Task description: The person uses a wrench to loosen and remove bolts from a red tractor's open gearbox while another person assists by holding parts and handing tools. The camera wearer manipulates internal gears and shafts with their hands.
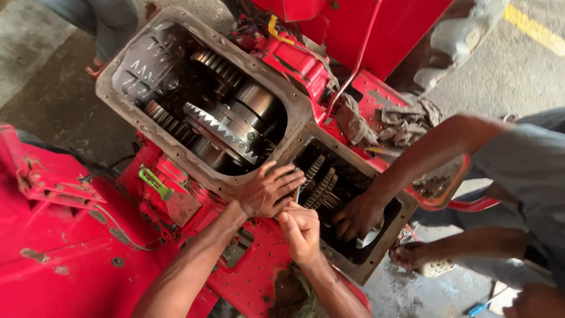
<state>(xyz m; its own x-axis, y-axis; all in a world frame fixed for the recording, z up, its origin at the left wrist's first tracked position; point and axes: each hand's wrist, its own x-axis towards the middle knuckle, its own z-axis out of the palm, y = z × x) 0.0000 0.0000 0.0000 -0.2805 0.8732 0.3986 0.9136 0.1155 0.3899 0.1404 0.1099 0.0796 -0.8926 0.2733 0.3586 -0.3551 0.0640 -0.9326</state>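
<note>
Bracing our left hand (271, 191) flat, grip released, on the gearbox rim (259, 179) | right hand (301, 232) pinching a small part, unidentifiable, beside the gears (321, 185) | steel: heavy, oily, slippery.

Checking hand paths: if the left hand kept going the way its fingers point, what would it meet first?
Probably the small gears in the lower housing opening; the left hand rests on the rim with fingers aimed that way. Depth is unclear.
</note>
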